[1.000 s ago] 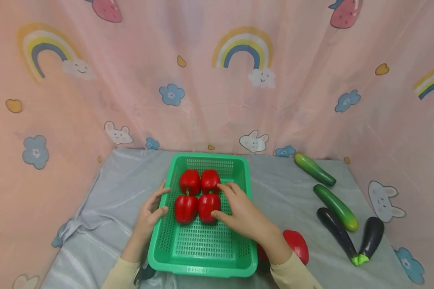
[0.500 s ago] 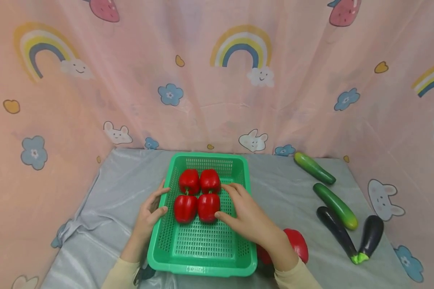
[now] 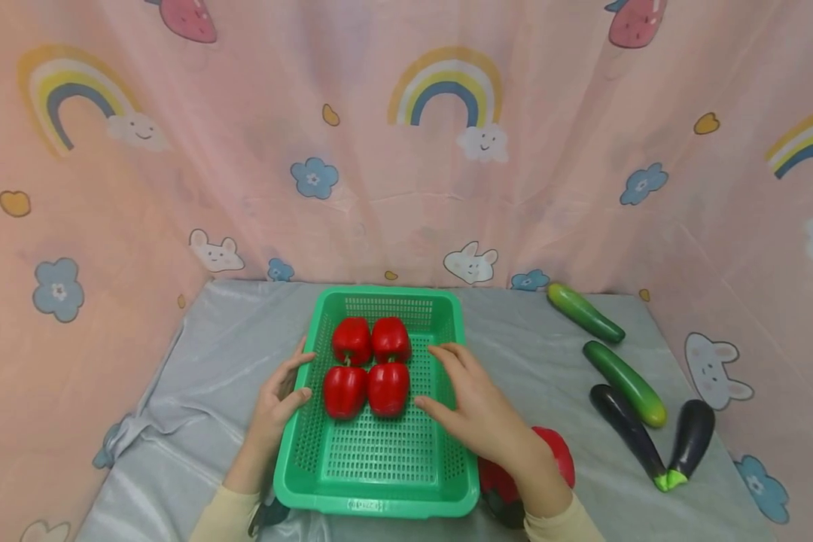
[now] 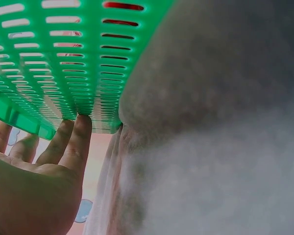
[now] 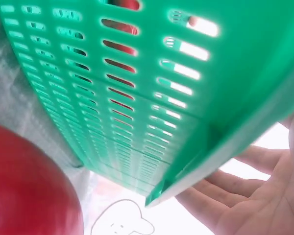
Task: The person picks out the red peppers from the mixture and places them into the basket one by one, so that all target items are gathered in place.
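Away from the red peppers [image 3: 388, 390] and toward 3 o'clock, the right hand [image 3: 474, 403] has drawn back over the last second, its fingers loosely parted and holding nothing. From its fingertips the peppers now lie apart at 9 o'clock. Nearest the person, other red pieces [image 3: 564, 452] sit partly hidden under the right forearm [image 3: 531, 467], at 4 o'clock from the green basket [image 3: 325, 503]. The left hand [image 3: 276, 406] holds nothing in its fingers, which touch the basket's rim and outer wall at 9 o'clock. Four peppers stand two by two inside, toward 12 o'clock. Farther off, at 3 o'clock, two eggplants [image 3: 692, 436] meet at their green ends; one zucchini [image 3: 626, 384] lies near them, and a second zucchini [image 3: 586, 312] lies at 2 o'clock. Behind everything hangs a pink patterned curtain [image 3: 379, 226].
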Demonstrator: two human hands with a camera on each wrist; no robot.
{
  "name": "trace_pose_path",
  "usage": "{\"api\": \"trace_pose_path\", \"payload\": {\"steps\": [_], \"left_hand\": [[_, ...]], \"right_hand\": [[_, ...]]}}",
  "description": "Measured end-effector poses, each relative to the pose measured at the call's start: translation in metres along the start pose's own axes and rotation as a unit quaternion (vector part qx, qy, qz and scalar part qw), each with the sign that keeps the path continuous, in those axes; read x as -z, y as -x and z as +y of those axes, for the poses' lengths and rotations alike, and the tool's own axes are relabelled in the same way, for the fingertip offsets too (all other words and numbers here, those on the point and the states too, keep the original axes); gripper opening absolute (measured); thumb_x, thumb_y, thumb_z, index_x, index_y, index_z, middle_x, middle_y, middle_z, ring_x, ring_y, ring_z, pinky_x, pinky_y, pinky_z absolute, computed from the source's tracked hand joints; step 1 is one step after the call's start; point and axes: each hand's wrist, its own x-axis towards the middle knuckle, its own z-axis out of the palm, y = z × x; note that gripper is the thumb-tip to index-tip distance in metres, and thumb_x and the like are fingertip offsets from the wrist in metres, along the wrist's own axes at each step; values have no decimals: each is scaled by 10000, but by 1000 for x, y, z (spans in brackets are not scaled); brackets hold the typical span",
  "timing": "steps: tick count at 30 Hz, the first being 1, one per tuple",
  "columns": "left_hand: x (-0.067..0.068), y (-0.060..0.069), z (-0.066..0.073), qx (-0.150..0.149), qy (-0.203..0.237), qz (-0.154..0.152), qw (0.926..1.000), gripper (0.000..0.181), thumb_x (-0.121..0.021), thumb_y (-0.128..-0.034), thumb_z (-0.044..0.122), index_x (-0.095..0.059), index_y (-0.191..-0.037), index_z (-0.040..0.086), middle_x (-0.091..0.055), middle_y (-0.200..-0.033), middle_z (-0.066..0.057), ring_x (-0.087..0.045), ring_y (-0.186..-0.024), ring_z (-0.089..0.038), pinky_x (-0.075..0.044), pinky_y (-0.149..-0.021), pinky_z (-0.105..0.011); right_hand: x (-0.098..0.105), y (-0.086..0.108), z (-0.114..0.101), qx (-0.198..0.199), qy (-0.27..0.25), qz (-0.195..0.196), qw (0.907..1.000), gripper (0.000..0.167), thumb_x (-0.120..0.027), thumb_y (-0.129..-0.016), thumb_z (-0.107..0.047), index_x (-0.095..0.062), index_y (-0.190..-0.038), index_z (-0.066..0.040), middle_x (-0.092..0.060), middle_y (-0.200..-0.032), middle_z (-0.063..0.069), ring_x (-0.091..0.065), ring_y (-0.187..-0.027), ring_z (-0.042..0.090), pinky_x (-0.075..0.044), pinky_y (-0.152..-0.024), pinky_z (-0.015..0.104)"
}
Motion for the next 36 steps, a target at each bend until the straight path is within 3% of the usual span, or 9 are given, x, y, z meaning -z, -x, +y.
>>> {"api": "trace_pose_path", "payload": {"steps": [13, 20, 31, 36], "left_hand": [[0, 0, 1, 58, -25, 33, 10000, 554, -540, -980, -141, -502, -1532, -119, -240, -1795, -174, -250, -1635, -92, -266, -1232, -191], [0, 0, 0, -20, -37, 34, 10000, 542, -549, -985, -128, -514, -1526, -114, -246, -1789, -190, -250, -1640, -113, -260, -1237, -196], [0, -1, -3, -8, -4, 75, 10000, 562, -556, -975, -125, -515, -1535, -101, -238, -1792, -186, -258, -1631, -89, -262, -1233, -189], [-1, 0, -1, 64, 64, 79, 9999, 556, -553, -988, -116, -501, -1541, -110, -231, -1794, -184, -266, -1627, -87, -276, -1229, -191]], "right_hand": [[6, 14, 9, -208, 93, 67, 9997, 819, -855, -958, -375, -476, -1630, -100, -471, -1598, 88, -514, -1437, 311, -555, -1062, 565], [8, 25, 18, -158, 246, 130, 9995, 816, -766, -1007, -520, -468, -1632, -88, -460, -1614, 102, -509, -1443, 314, -535, -1083, 584], [14, 42, 28, -243, 229, 259, 9991, 710, -818, -1005, -319, -516, -1583, -39, -504, -1573, 74, -544, -1419, 313, -516, -1098, 605], [16, 51, 31, -331, 187, 216, 9990, 670, -804, -1020, -311, -531, -1570, -44, -502, -1584, 90, -544, -1423, 315, -543, -1058, 588]]}}
